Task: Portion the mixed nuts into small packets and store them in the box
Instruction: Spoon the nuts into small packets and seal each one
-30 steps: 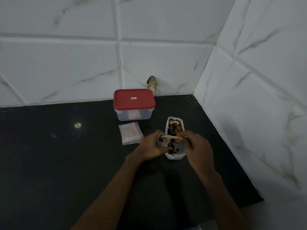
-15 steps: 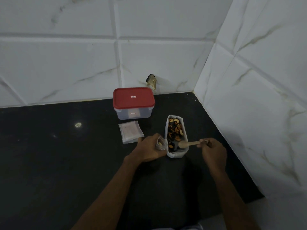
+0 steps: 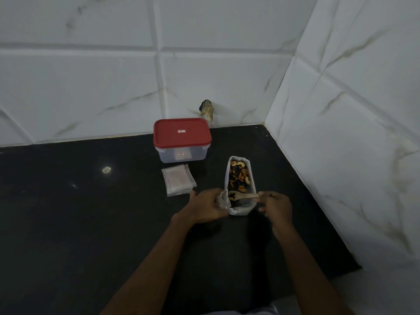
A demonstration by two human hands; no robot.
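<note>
View: head camera, looking forward and down
Left grip (image 3: 205, 206): fingers curled round a small packet, grasping it at the near left corner of the nut container
Small packet (image 3: 222, 200): clear, crumpled, mouth turned toward the container and touching its left wall; contents too small to tell
Right grip (image 3: 276, 206): thumb and fingertips pinching the handle end of the wooden spoon, just right of the container
Wooden spoon (image 3: 242, 196): lies level across the container's near end, bowl to the left beside the packet, a few dark pieces in the bowl
Nut container (image 3: 239, 210): white, long and narrow, open at the top, standing on the surface between the two grips
Mixed nuts (image 3: 238, 176): cashews and dark pieces, heaped in the far half of the container
Box (image 3: 181, 155): clear body, red lid (image 3: 181, 133) on, at the back near the wall, well apart from the grips
Spare packets (image 3: 178, 179): flat stack just in front of the box, left of the container
Surface (image 3: 91, 212): black, glossy, one bright reflection at the left
Walls (image 3: 91, 76): white marbled tiles meeting in a corner, a broken hole (image 3: 206, 110) low behind the box
</note>
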